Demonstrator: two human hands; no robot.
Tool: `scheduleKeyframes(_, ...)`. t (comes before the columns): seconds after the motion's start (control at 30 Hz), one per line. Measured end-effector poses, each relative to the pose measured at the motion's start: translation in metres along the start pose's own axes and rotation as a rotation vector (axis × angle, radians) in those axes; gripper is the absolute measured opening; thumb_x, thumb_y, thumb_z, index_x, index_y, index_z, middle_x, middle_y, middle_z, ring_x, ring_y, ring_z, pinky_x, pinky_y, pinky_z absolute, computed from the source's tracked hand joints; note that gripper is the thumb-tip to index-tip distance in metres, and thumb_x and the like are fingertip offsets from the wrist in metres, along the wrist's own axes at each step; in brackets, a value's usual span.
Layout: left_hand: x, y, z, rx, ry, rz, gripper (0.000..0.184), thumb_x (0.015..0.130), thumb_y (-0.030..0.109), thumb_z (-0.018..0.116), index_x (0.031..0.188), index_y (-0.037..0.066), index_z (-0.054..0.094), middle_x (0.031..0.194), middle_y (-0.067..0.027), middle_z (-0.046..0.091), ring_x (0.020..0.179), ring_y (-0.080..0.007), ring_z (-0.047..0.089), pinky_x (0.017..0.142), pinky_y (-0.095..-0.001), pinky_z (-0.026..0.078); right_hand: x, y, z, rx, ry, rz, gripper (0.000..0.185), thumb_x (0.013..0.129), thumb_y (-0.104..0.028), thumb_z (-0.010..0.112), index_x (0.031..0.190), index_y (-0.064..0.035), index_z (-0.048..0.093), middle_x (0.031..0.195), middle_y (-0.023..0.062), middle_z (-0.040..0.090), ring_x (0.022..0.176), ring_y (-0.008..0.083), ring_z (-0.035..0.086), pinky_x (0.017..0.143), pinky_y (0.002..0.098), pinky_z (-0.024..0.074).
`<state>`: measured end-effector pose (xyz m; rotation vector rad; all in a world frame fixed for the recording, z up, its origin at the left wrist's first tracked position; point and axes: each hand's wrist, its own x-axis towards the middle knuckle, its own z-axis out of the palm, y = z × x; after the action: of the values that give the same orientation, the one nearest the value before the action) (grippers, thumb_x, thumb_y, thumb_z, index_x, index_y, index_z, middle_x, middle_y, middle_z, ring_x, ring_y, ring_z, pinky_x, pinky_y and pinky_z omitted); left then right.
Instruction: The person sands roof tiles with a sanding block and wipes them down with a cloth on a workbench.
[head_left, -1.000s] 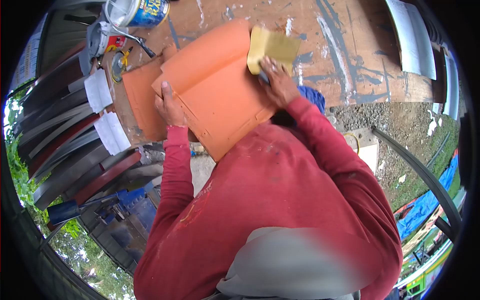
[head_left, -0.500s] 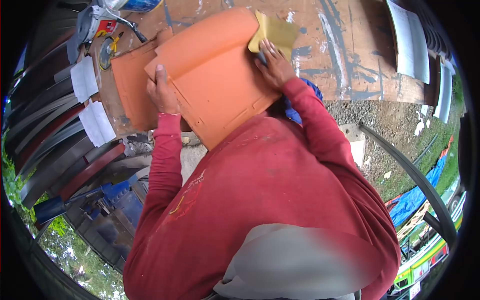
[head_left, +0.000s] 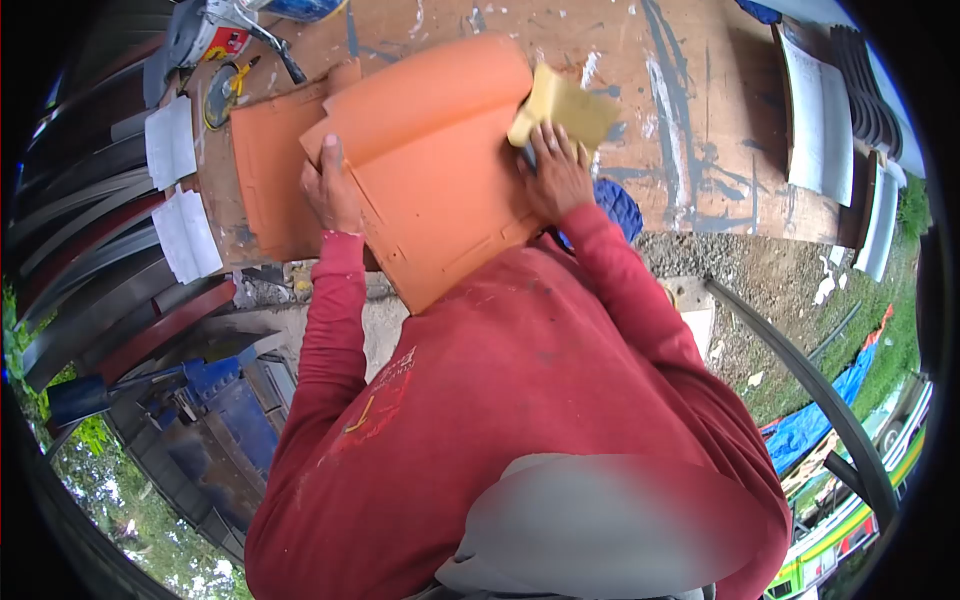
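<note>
An orange roof tile [head_left: 430, 200] with a rounded ridge along its far side lies tilted over the worktable and reaches to my shirt. My left hand [head_left: 332, 192] grips its left edge, thumb on top, the other fingers mostly hidden underneath. At the tile's right edge, my right hand [head_left: 558, 180] presses a folded yellow-brown sheet of sandpaper [head_left: 585, 110]. Something dark grey-blue shows under those fingers, too covered to name. Another orange tile [head_left: 275, 180] rests partly beneath the first, on the left.
The paint-streaked wooden table [head_left: 705, 120] extends to the right. At its back left stand a paint bucket [head_left: 225, 40] and a yellow-handled tool [head_left: 240, 78] on a round lid. Blue cloth [head_left: 618, 208] lies by my right wrist. Grey curved panels [head_left: 815, 120] line the right end.
My right hand and the sandpaper have slid along the tile's right edge, toward my body. My left hand keeps its hold. The whole view has shifted slightly.
</note>
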<state>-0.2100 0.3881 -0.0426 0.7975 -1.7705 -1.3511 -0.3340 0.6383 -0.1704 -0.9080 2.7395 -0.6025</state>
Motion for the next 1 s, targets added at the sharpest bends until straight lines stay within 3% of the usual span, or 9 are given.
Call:
scheduleKeyframes(0.1, -0.002, 0.007, -0.008, 0.005, -0.051, -0.179, 0.045, 0.099, 0.031, 0.063, 0.12, -0.009, 0.063, 0.117, -0.0129, 0.067, 0.102, -0.0201, 0.064, 0.094, -0.0342, 0.049, 0.028, -0.002, 0.003, -0.049, 0.06, 0.038, 0.063, 0.101, -0.045, 0.046, 0.152, -0.0075, 0.039, 0.16, 0.014, 0.038, 0.15, 0.0305, 0.031, 0.121, 0.0584, 0.0214)
scheduleKeyframes(0.23, 0.002, -0.008, -0.008, 0.072, 0.038, -0.048, 0.044, 0.097, 0.031, 0.065, 0.115, -0.009, 0.064, 0.112, -0.0124, 0.069, 0.1, -0.0205, 0.064, 0.09, -0.0348, 0.05, -0.013, -0.004, -0.013, -0.045, -0.154, -0.007, 0.065, 0.102, -0.046, 0.045, 0.155, -0.0095, 0.035, 0.163, 0.0129, 0.031, 0.151, 0.0298, 0.03, 0.121, 0.0566, 0.0209)
scheduleKeyframes(0.3, 0.005, -0.002, -0.001, 0.016, 0.055, -0.004, 0.044, 0.097, 0.031, 0.065, 0.117, -0.008, 0.064, 0.113, -0.0123, 0.069, 0.101, -0.0205, 0.064, 0.091, -0.0347, 0.05, -0.003, 0.001, -0.005, -0.14, -0.159, -0.039, 0.067, 0.102, -0.048, 0.045, 0.156, -0.009, 0.033, 0.164, 0.0137, 0.03, 0.15, 0.0306, 0.03, 0.121, 0.0546, 0.0226)
scheduleKeyframes(0.37, 0.003, -0.007, -0.011, 0.003, -0.025, -0.128, 0.044, 0.097, 0.029, 0.065, 0.121, -0.008, 0.062, 0.119, -0.0131, 0.067, 0.107, -0.0208, 0.063, 0.094, -0.0344, 0.049, 0.028, -0.001, 0.003, 0.07, 0.009, -0.022, 0.069, 0.102, -0.049, 0.045, 0.156, -0.0082, 0.032, 0.163, 0.0151, 0.03, 0.15, 0.0318, 0.031, 0.121, 0.0531, 0.0235)
scheduleKeyframes(0.53, 0.0, 0.003, -0.006, 0.026, -0.027, -0.041, 0.042, 0.098, 0.026, 0.064, 0.122, -0.008, 0.062, 0.12, -0.0135, 0.067, 0.107, -0.0217, 0.064, 0.096, -0.0351, 0.049, -0.008, -0.011, -0.013, 0.031, -0.178, -0.112, 0.068, 0.103, -0.048, 0.044, 0.156, -0.0071, 0.033, 0.162, 0.0161, 0.032, 0.15, 0.0313, 0.031, 0.121, 0.0524, 0.0247)
scheduleKeyframes(0.7, -0.005, 0.004, -0.008, -0.047, -0.038, -0.206, 0.043, 0.097, 0.026, 0.063, 0.125, -0.007, 0.061, 0.123, -0.0139, 0.066, 0.111, -0.0218, 0.063, 0.099, -0.0356, 0.048, 0.026, -0.001, -0.012, 0.088, -0.079, -0.084, 0.066, 0.103, -0.048, 0.041, 0.154, -0.0066, 0.034, 0.161, 0.016, 0.035, 0.148, 0.0306, 0.034, 0.121, 0.0519, 0.0257)
scheduleKeyframes(0.77, -0.003, 0.011, -0.004, -0.006, -0.03, -0.128, 0.043, 0.097, 0.024, 0.064, 0.127, -0.007, 0.059, 0.126, -0.0139, 0.064, 0.115, -0.0214, 0.061, 0.1, -0.0354, 0.047, 0.017, -0.002, -0.008, 0.107, -0.029, -0.093, 0.065, 0.103, -0.047, 0.041, 0.153, -0.0058, 0.036, 0.159, 0.0172, 0.038, 0.147, 0.0324, 0.036, 0.119, 0.0516, 0.0281)
scheduleKeyframes(0.87, 0.0, 0.004, -0.005, 0.041, -0.016, -0.1, 0.043, 0.097, 0.024, 0.064, 0.127, -0.007, 0.059, 0.125, -0.0137, 0.064, 0.114, -0.0213, 0.061, 0.099, -0.0355, 0.048, -0.022, 0.0, -0.05, 0.038, -0.364, -0.153, 0.067, 0.102, -0.048, 0.043, 0.152, -0.003, 0.035, 0.16, 0.0197, 0.035, 0.146, 0.0357, 0.036, 0.118, 0.0513, 0.0303)
scheduleKeyframes(1.0, 0.003, -0.001, -0.005, -0.065, -0.046, -0.152, 0.044, 0.097, 0.025, 0.064, 0.127, -0.007, 0.058, 0.126, -0.0136, 0.064, 0.115, -0.0209, 0.061, 0.099, -0.0355, 0.047, -0.002, 0.003, -0.03, 0.159, -0.32, -0.014, 0.068, 0.102, -0.047, 0.045, 0.152, -0.0013, 0.034, 0.16, 0.0219, 0.033, 0.147, 0.0371, 0.035, 0.119, 0.0518, 0.0294)
